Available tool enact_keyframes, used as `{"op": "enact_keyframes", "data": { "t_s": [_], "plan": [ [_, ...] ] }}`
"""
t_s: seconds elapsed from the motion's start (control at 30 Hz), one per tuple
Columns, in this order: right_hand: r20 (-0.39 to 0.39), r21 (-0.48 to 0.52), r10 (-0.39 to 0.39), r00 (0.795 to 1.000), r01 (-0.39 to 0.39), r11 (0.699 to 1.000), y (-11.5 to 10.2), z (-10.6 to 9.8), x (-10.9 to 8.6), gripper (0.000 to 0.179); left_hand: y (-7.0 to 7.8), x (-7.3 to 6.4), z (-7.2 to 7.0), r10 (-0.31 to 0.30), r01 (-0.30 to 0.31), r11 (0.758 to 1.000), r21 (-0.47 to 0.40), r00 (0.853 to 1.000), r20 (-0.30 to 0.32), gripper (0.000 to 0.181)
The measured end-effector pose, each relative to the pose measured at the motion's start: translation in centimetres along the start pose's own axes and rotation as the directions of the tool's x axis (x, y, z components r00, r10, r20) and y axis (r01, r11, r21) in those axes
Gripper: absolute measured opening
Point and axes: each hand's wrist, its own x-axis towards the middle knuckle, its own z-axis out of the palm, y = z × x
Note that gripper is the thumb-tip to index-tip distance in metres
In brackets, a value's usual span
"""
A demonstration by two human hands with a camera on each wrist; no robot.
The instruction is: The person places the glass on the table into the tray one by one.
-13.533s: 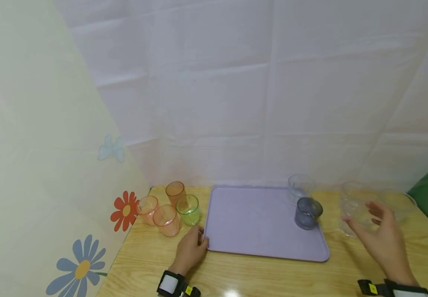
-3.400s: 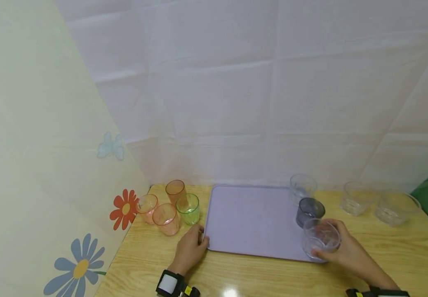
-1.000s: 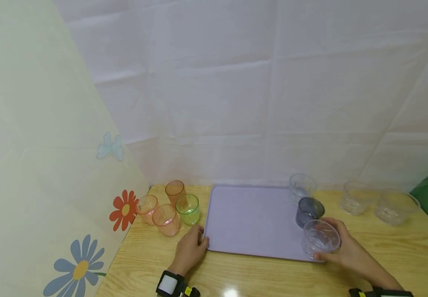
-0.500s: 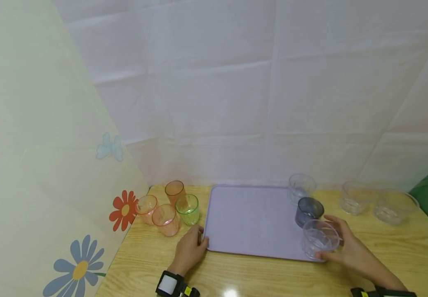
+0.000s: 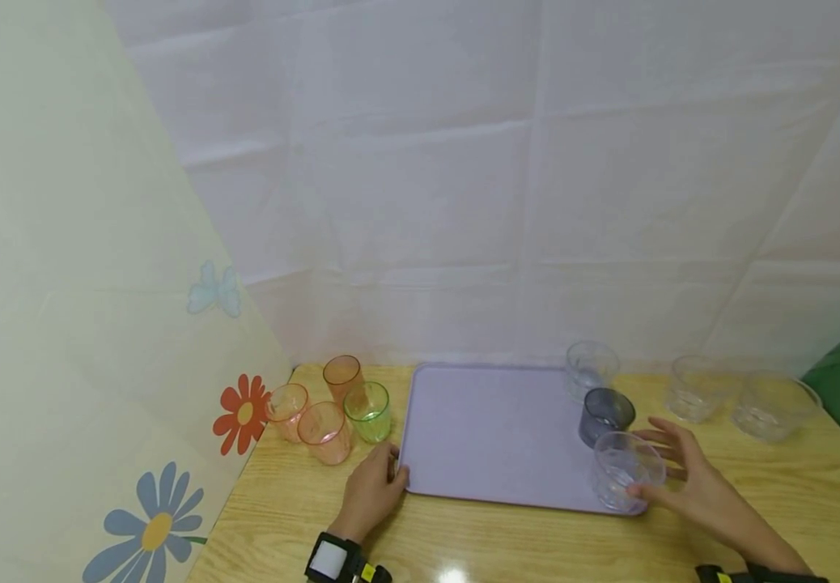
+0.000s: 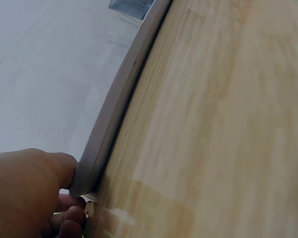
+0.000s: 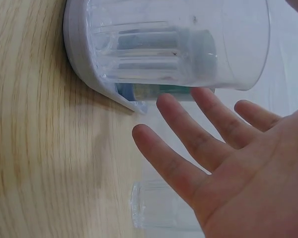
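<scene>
A lilac tray lies on the wooden table. My left hand grips its near left corner, thumb at the edge and fingers curled below, as the left wrist view shows at the tray rim. On the near right corner stands a clear cup, upright. My right hand is beside that cup with fingers spread and straight; in the right wrist view the fingertips are just off the cup wall. Behind it along the tray's right side are a dark grey cup and another clear cup.
Left of the tray stand several tinted cups: a green one, a brown one and two orange-pink ones, the nearer cup close to my left hand. Two clear cups, one at the back, stand right of the tray. A white cloth hangs behind.
Since the earliest frame, one clear cup has come from the right of the table onto the tray's near right corner. Over the last second my right fingers have loosened from it. My left hand stays put.
</scene>
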Motion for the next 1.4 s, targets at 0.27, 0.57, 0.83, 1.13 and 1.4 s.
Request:
{"op": "enact_keyframes", "data": {
  "t_s": [0.27,0.57,0.83,1.13,1.4],
  "plan": [
    [-0.035,0.011,-0.049,0.998,0.049,0.999,0.6,-0.1,0.0,0.092,-0.1,0.0,0.1,-0.001,0.001,1.000,-0.002,1.000,0.007,0.019],
    [-0.050,0.044,-0.058,0.997,0.060,0.997,1.1,-0.4,-0.1,0.078,-0.2,0.0,0.1,-0.009,0.009,1.000,-0.009,1.000,0.015,0.019],
    [-0.101,0.042,-0.070,0.992,0.074,0.996,2.1,-1.0,-0.3,0.073,-0.1,0.0,0.0,-0.012,0.012,1.000,-0.007,1.000,0.015,0.019],
    [-0.109,0.013,-0.001,0.994,0.002,1.000,3.1,-1.9,-0.1,0.071,-0.1,0.0,0.0,-0.010,0.010,1.000,-0.010,1.000,0.003,0.019],
    [-0.168,0.003,0.043,0.985,-0.043,0.999,4.2,-2.2,-0.2,0.067,-0.2,0.0,0.2,-0.011,0.011,1.000,-0.010,1.000,0.003,0.019]
  ]
}}
